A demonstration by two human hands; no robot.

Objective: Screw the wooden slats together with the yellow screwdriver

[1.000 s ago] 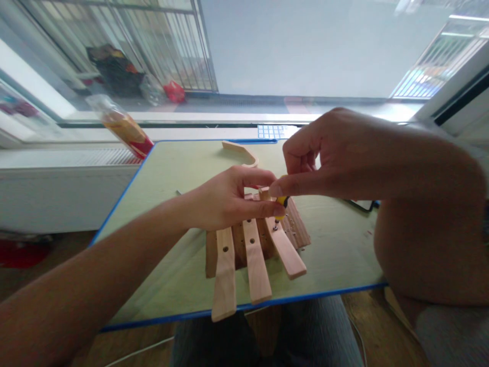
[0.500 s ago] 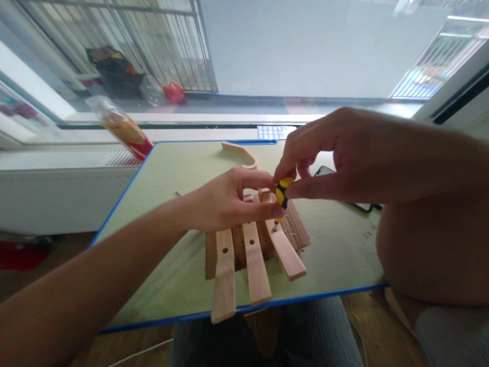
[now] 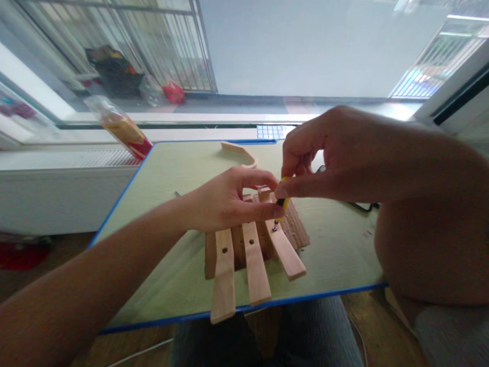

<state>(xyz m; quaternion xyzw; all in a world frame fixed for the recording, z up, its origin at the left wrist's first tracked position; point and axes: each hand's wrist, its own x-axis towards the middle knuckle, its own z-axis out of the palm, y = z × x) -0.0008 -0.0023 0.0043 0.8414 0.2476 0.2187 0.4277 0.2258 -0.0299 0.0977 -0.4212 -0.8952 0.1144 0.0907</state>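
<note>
A wooden assembly (image 3: 250, 250) of three pale slats fanned over a darker base lies near the front edge of the green table (image 3: 171, 178). My left hand (image 3: 225, 201) is closed on the top of the assembly, thumb and fingers steadying it. My right hand (image 3: 332, 155) pinches the yellow-and-black handle of a small screwdriver (image 3: 283, 202), which stands upright with its tip on a screw in the right slat (image 3: 284, 250). Most of the handle is hidden by my fingers.
A curved wooden piece (image 3: 240, 153) lies at the table's far side. A clear bag with orange and red contents (image 3: 120, 127) leans on the sill at the left. A dark flat object (image 3: 361, 206) shows under my right wrist. The slats overhang the table's blue front edge.
My right fingers have shifted round the screwdriver handle: more yellow showed half a second ago, now they cover it again. My left hand and the wooden assembly have stayed put.
</note>
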